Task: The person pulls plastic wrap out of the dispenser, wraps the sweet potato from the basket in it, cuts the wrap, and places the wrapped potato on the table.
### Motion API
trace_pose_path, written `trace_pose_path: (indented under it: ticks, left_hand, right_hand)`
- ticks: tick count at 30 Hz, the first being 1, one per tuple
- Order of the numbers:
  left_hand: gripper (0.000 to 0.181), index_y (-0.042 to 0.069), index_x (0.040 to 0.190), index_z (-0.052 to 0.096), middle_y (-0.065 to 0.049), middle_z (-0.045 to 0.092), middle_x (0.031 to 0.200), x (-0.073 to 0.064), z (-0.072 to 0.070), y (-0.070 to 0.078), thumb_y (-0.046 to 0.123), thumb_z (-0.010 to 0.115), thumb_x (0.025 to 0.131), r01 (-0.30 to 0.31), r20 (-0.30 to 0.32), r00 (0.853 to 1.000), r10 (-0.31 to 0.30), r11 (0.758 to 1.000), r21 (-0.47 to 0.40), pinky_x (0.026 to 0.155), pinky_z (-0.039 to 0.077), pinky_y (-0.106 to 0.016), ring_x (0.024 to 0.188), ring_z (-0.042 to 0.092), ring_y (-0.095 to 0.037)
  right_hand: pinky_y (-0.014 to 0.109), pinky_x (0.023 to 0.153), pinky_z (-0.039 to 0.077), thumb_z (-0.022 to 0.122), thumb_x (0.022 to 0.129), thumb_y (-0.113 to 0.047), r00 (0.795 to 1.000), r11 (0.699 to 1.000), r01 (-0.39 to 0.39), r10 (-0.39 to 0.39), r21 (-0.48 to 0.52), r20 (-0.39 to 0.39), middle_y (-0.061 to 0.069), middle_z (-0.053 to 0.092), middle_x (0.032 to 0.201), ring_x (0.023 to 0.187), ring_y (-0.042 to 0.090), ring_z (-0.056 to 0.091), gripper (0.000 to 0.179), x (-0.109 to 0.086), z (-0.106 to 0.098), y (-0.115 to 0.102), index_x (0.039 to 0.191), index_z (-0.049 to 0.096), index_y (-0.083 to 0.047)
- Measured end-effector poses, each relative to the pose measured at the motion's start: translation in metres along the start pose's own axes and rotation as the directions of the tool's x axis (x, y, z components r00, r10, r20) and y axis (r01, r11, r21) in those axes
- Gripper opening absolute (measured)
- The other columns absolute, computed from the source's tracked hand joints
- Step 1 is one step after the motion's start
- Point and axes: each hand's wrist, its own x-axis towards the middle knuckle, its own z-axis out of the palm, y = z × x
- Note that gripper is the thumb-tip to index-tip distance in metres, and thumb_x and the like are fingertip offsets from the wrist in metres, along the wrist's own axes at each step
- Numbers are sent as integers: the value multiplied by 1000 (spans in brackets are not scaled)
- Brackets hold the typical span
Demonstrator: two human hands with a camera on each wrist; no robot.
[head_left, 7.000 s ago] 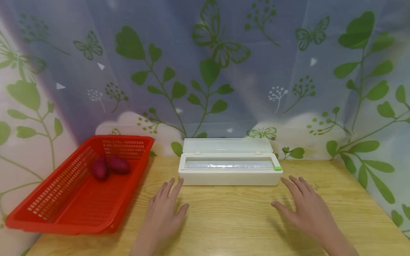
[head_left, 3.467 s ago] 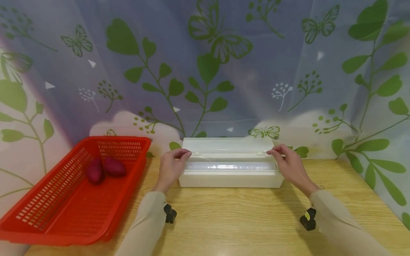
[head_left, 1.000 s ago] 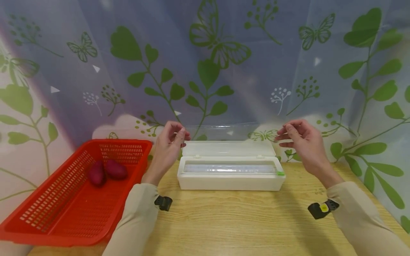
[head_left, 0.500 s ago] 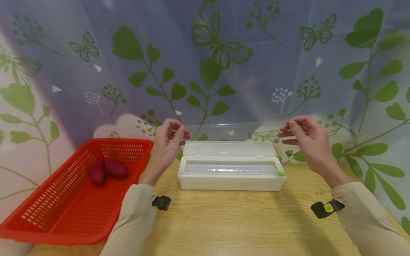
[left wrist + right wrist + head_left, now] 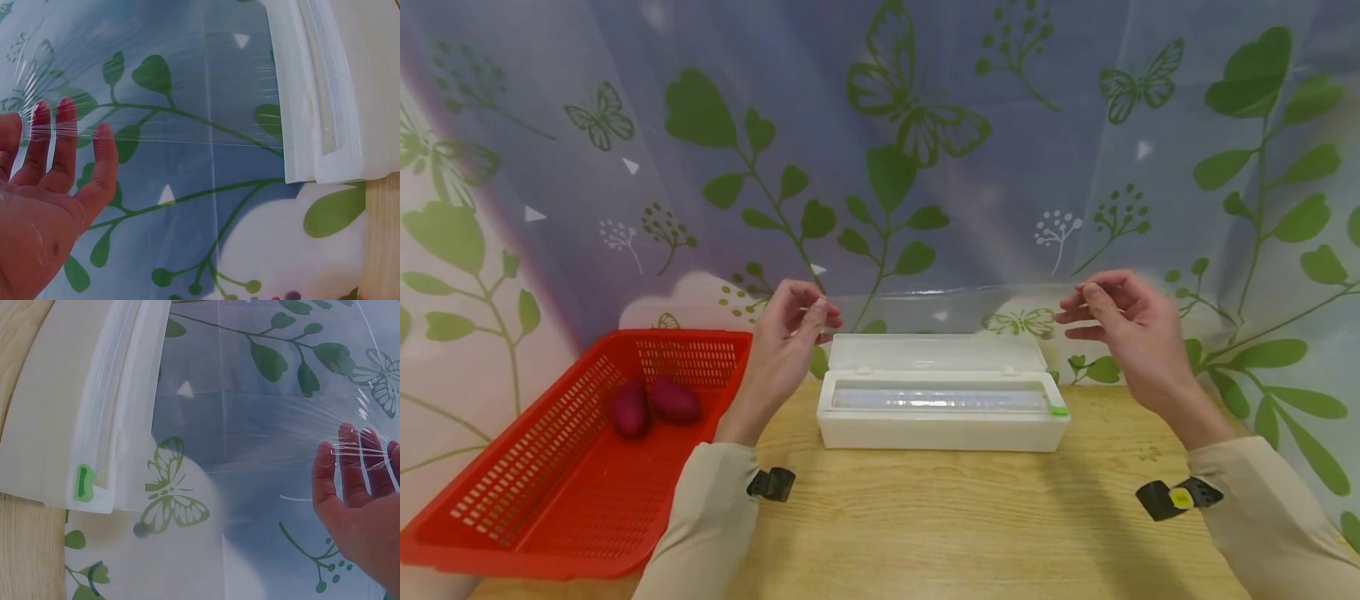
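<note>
A sheet of cling film is stretched up and back from a white dispenser box, whose lid stands raised behind. My left hand pinches the film's left corner between thumb and fingers, above the box. At the opposite corner, my right hand pinches the film the same way. Creases gather toward the left fingertips in the left wrist view, and the right wrist view shows the film bunched at the right fingers. Inside the box lies the film roll. A green slide cutter sits at its right end.
A red plastic basket stands on the left of the wooden table, close to my left forearm. Two purple, sweet-potato-like tubers lie inside it. A leaf-patterned curtain hangs right behind the box.
My hands first hovered open beside the box, then pinched the film's edge at the opening. They have since raised it above the lid. Lately the right hand has drifted slightly right.
</note>
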Motion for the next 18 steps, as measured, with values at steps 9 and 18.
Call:
trace_pose_path:
  ticks: [9, 18]
  left_hand:
    - [12, 3, 114, 50, -18, 67, 108, -10, -2, 6, 10, 54, 105, -24, 5, 1000, 24, 999, -24, 88, 61, -36, 95, 70, -17]
    - [11, 0, 113, 51, -1, 68, 100, -33, -5, 6, 6, 55, 104, -24, 34, 999, 26, 999, -35, 83, 61, -29, 93, 73, -19]
  right_hand:
    - [26, 76, 62, 54, 105, -9, 999, 999, 40, -40, 4, 33, 2, 74, 99, 90, 13, 75, 14, -13, -1, -8, 112, 59, 1]
    - [28, 78, 62, 51, 105, -4, 998, 1000, 25, -24, -13, 58, 4, 74, 98, 90, 14, 75, 12, -32, -2, -10, 111, 59, 2]
